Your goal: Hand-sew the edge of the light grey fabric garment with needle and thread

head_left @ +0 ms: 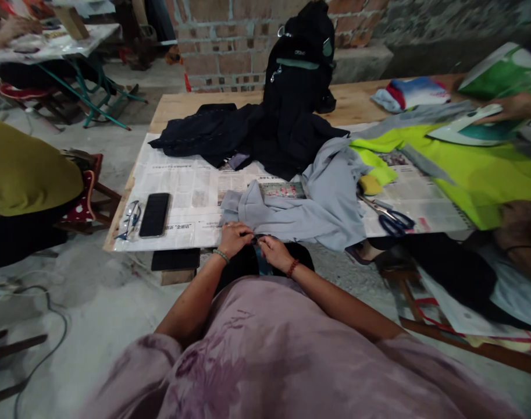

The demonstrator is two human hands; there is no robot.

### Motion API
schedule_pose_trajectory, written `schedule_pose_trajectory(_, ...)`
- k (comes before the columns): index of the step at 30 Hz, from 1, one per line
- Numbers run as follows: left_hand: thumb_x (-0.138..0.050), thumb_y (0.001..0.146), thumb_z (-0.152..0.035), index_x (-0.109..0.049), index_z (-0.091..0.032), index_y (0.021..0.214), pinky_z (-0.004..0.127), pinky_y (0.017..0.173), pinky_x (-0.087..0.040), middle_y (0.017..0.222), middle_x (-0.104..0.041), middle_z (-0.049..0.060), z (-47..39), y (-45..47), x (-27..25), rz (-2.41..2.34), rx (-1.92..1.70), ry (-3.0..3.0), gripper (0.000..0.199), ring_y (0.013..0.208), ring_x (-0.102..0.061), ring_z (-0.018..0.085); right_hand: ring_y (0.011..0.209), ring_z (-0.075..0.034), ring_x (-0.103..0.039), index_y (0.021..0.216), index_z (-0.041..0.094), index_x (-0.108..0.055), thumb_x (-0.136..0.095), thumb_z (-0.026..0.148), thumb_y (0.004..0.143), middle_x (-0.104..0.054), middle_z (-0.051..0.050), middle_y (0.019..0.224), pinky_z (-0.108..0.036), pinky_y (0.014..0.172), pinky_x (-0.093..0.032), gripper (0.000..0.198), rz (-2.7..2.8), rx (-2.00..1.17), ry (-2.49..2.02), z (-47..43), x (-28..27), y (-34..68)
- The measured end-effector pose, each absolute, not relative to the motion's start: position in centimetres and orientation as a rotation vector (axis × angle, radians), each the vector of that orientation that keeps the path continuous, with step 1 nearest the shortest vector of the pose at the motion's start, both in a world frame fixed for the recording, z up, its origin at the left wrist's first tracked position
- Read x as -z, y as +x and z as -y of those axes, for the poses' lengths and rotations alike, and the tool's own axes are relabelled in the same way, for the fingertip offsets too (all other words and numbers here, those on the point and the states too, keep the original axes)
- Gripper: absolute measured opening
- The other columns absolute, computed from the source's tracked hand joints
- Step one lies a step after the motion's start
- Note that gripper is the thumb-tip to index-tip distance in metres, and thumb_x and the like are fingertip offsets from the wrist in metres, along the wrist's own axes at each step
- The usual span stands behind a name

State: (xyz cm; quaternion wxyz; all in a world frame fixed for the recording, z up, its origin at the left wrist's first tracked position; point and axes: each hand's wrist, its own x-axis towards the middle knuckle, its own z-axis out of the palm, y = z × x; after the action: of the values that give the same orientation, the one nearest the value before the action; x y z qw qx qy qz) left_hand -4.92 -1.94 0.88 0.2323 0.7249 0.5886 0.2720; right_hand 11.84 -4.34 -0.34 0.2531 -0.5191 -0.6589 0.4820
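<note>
My left hand [234,237] and my right hand [276,254] meet just over my lap, at the table's front edge. Both have their fingertips pinched together around something small and dark, too small to make out. A grey garment [291,216] lies crumpled on the newspaper right beyond my hands, one sleeve end close to my left hand. Behind it a black garment [217,131] is spread in folds. Scissors with dark blue handles [396,223] rest to the right of the grey garment.
A phone [154,215] and glasses [129,220] lie on the newspaper [195,186] at left. A black backpack [298,70] stands at the back. At right, another person's hand holds an iron [474,128] on a yellow-green garment [478,174]. Someone sits on a stool [88,192] at left.
</note>
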Motion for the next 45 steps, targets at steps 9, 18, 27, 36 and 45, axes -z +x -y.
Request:
schedule_pose_trajectory(9,-0.067,0.072,-0.025,-0.070,-0.025,0.071,0.036,0.083,-0.039,0.079,-0.069,-0.001,2.3,-5.1,-0.5,-1.591,-0.810,1.990,0.003,0.082,-0.059,0.016,0.051,-0.009,-0.048,0.081,0.018,-0.054,-0.037,0.029,0.085,-0.051,0.004,0.052,-0.020,0.055,-0.037,0.020,1.802,-1.293,-1.399,4.2,1.0,11.6)
schedule_pose_trajectory(18,-0.065,0.073,-0.021,-0.069,-0.024,0.070,0.035,0.083,-0.040,0.080,-0.069,-0.001,2.3,-5.2,0.0,-1.570,-0.874,1.976,0.006,0.082,-0.060,0.015,0.054,-0.012,-0.046,0.074,0.017,-0.054,-0.040,0.028,0.081,-0.050,0.001,0.055,-0.023,0.056,-0.037,0.019,1.767,-1.145,-1.377,3.8,1.5,10.5)
schedule_pose_trajectory(27,-0.064,0.075,-0.025,-0.070,-0.025,0.072,0.036,0.084,-0.037,0.080,-0.069,-0.001,2.6,-5.0,0.2,-1.555,-0.823,2.127,0.007,0.082,-0.059,0.016,0.058,-0.013,-0.050,0.069,0.018,-0.051,-0.040,0.025,0.081,-0.053,-0.001,0.058,-0.023,0.059,-0.039,0.018,1.742,-1.082,-1.455,3.6,1.6,10.0)
schedule_pose_trajectory(36,-0.065,0.074,-0.021,-0.070,-0.025,0.078,0.036,0.084,-0.037,0.086,-0.069,0.001,3.4,-4.6,0.7,-1.691,-0.940,2.183,0.008,0.087,-0.058,0.017,0.040,-0.007,-0.048,0.085,0.017,-0.051,-0.041,0.024,0.081,-0.058,0.003,0.063,-0.019,0.043,-0.038,0.013,1.443,-1.421,-1.496,4.3,1.1,10.0)
schedule_pose_trajectory(45,-0.062,0.078,-0.023,-0.070,-0.027,0.079,0.036,0.081,-0.034,0.082,-0.070,-0.001,3.3,-4.6,0.3,-1.667,-0.912,2.209,0.010,0.083,-0.058,0.016,0.039,-0.008,-0.050,0.072,0.017,-0.055,-0.045,0.026,0.081,-0.053,0.005,0.046,-0.018,0.045,-0.039,0.016,1.456,-1.393,-1.627,4.4,0.5,9.9)
